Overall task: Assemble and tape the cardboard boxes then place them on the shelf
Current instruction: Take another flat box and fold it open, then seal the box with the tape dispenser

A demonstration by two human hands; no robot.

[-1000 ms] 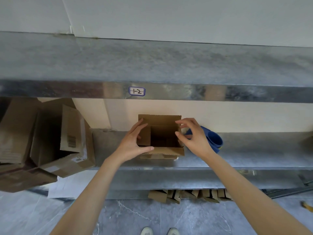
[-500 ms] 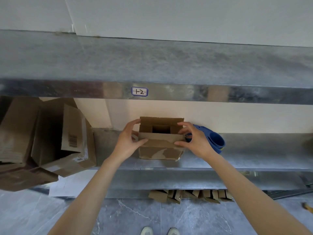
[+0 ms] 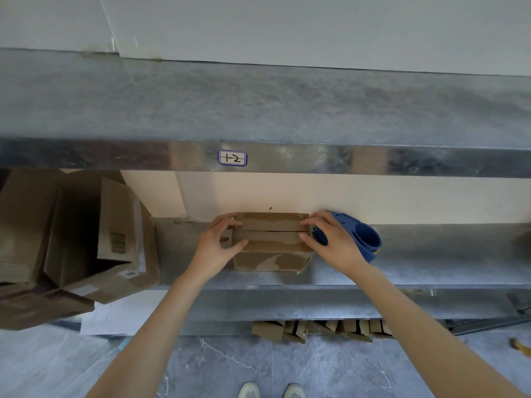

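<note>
A: Hands?
B: Gripping cardboard box (image 3: 270, 261) ends with left hand (image 3: 217, 248) and right hand (image 3: 333, 244), fingers curled, pinning top flaps (image 3: 271, 225) shut.
A: Why there?
B: Likely readying for taping; sitting on shelf (image 3: 431, 254), tape dispenser (image 3: 365, 237) just beside right hand, within easy reach.

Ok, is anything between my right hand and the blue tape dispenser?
Nothing visible. The right hand grips the right end of the small box on the shelf, and the blue tape dispenser lies directly beside it on the same shelf, partly hidden behind the hand.
</note>
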